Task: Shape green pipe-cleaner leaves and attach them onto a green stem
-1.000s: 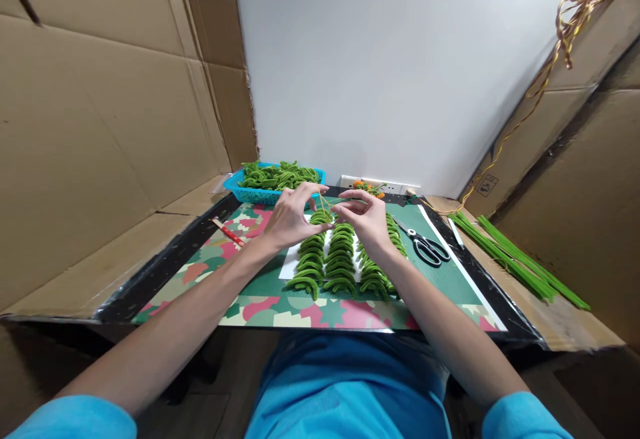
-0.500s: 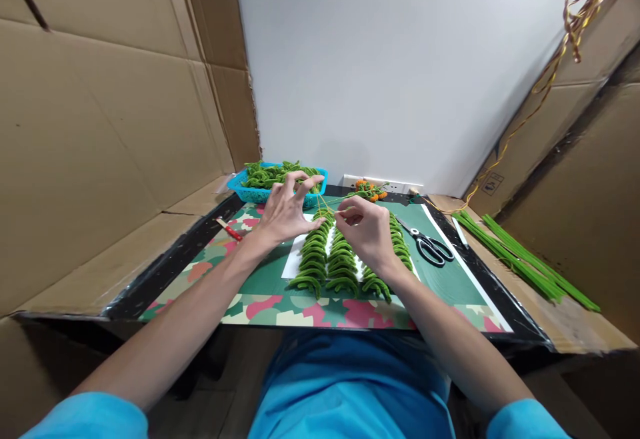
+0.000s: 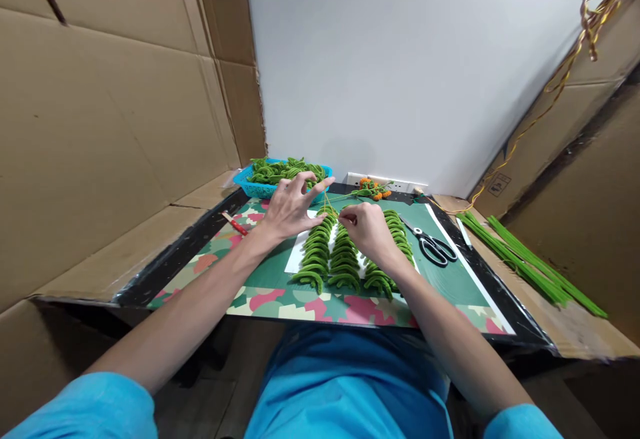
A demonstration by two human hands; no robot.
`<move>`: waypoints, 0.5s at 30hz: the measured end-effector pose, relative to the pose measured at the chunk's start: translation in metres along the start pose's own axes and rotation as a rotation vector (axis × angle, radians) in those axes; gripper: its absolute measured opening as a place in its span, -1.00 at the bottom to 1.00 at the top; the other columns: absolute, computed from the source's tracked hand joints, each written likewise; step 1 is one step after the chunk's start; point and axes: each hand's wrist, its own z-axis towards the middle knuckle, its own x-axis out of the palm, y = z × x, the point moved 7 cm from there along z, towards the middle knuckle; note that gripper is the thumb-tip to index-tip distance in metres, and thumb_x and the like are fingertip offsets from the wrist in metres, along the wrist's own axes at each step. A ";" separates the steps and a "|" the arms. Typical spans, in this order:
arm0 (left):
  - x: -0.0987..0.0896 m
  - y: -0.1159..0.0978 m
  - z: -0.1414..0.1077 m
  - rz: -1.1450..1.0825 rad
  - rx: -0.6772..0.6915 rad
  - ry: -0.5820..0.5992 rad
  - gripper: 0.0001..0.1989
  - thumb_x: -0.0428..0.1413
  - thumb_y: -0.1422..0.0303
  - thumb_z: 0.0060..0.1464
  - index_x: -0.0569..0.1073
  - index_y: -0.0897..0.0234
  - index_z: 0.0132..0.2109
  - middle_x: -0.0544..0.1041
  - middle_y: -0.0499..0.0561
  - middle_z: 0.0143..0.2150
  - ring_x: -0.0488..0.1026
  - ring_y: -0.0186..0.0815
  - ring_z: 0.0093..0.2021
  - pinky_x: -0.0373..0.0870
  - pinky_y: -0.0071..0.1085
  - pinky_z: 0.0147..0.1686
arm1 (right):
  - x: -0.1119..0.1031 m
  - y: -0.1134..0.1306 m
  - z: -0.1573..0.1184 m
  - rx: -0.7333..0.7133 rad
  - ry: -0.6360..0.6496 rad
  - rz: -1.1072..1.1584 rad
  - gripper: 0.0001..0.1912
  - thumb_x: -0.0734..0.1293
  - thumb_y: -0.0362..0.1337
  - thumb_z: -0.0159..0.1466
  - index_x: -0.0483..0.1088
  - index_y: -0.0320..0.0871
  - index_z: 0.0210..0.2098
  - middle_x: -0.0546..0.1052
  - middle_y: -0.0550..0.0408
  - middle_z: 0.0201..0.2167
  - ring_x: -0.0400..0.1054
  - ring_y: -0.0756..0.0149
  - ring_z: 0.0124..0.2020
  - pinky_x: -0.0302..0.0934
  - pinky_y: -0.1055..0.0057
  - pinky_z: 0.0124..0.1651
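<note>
Thin yellow thread (image 3: 327,202) runs taut between my hands. My left hand (image 3: 289,210) has its fingers spread, and the thread passes over its raised fingers. My right hand (image 3: 369,227) is closed in a pinch on the thread, just to the right. Below them, curved fuzzy green pipe-cleaner pieces stand in rows: a left row (image 3: 315,256), a middle row (image 3: 344,260) and a right row (image 3: 397,229) partly behind my right forearm. They lie over white paper (image 3: 295,260) on a green mat (image 3: 270,279). The far ends of the rows are partly hidden by my hands.
A blue basket (image 3: 255,190) of green pieces stands at the back left. Orange flowers (image 3: 376,190) lie by a power strip (image 3: 407,186). Black-handled scissors (image 3: 436,250), a white cutter (image 3: 464,232) and green stems (image 3: 530,266) are on the right; a red-handled tool (image 3: 236,224) is left.
The view has shifted slightly. Both hands stay over the rows with the thread stretched between them; my right hand's fingers have turned a little more downward.
</note>
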 end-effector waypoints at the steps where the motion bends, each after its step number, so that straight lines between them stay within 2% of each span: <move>1: 0.001 0.001 0.000 0.005 -0.005 0.009 -0.23 0.33 0.20 0.15 0.35 -0.01 0.47 0.39 0.23 0.31 0.47 0.06 0.08 0.26 -0.03 0.15 | 0.001 0.001 0.000 -0.001 0.008 -0.028 -0.76 0.37 -0.50 0.31 0.65 -0.12 -0.38 0.68 0.01 -0.45 0.52 0.20 -0.45 0.18 0.37 -0.32; 4: 0.003 0.004 0.000 0.025 -0.012 0.027 -0.21 0.32 0.19 0.15 0.32 0.01 0.49 0.39 0.24 0.30 0.47 0.04 0.06 0.26 -0.04 0.14 | 0.003 0.003 -0.002 -0.005 0.030 -0.109 -0.76 0.37 -0.50 0.32 0.62 -0.14 -0.40 0.66 -0.04 -0.46 0.50 0.16 -0.46 0.11 0.33 -0.34; 7: 0.003 0.008 -0.001 0.032 -0.027 0.018 -0.17 0.32 0.18 0.16 0.27 0.01 0.52 0.40 0.23 0.29 0.44 0.08 0.16 0.27 -0.06 0.14 | 0.005 0.009 -0.005 -0.026 0.048 -0.168 -0.69 0.33 -0.44 0.39 0.55 -0.14 -0.47 0.63 -0.08 -0.49 0.46 0.16 -0.50 0.06 0.31 -0.35; 10: 0.001 0.013 -0.002 0.045 -0.046 0.012 -0.12 0.33 0.18 0.15 0.22 0.01 0.54 0.43 0.23 0.27 0.40 0.11 0.23 0.27 -0.06 0.15 | 0.007 0.019 -0.008 -0.077 0.083 -0.187 -0.66 0.34 -0.40 0.40 0.49 -0.11 -0.53 0.61 -0.03 -0.50 0.43 0.21 -0.49 0.07 0.32 -0.34; 15: -0.001 0.016 -0.002 0.041 -0.081 0.016 -0.06 0.36 0.19 0.09 0.18 0.05 0.55 0.45 0.23 0.25 0.43 0.10 0.20 0.27 -0.07 0.15 | 0.008 0.030 -0.010 -0.169 0.039 -0.190 -0.74 0.35 -0.38 0.41 0.50 -0.11 -0.43 0.61 0.02 -0.41 0.43 0.23 -0.38 0.16 0.35 -0.27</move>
